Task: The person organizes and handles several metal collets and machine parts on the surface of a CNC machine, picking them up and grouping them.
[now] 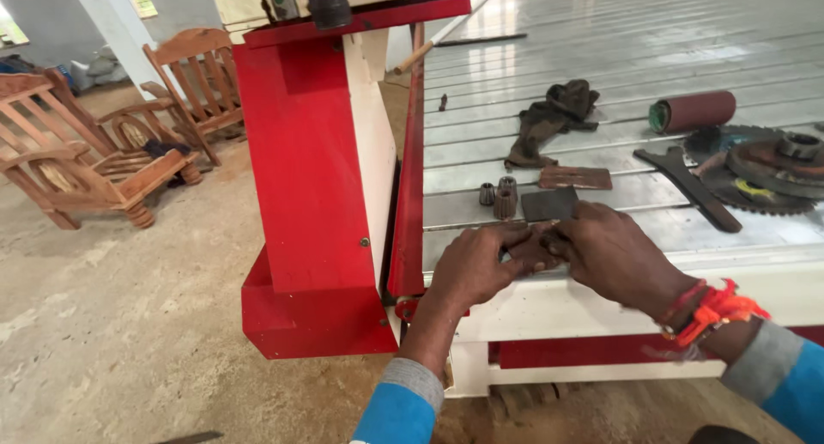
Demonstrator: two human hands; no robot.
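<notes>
Your 2 hands met at the near edge of the grey slotted machine table (618, 57), right where the metal gave way to the white frame (566, 311). At 9 o'clock from them the red gantry column (300, 178) stood close, leaving little room that way; toward 12 and 1 o'clock the table ran on, wide and open between scattered parts.

On it lay 3 small metal collets (500, 197), a dark flat plate (549, 204), a rusty plate (575, 178), a black wrench (689, 186), a toothed gear (772, 171), a roll of sandpaper (693, 112) and a dark rag (554, 118). Wooden chairs (94, 148) stood on the concrete floor (129, 324) at 10 o'clock.

Your left hand (472, 268) and right hand (614, 255) both had fingers curled narrow, pinching a small dark piece (530, 251) between their fingertips, mostly hidden. It sat at the table edge, just at 6 o'clock from the dark flat plate.
</notes>
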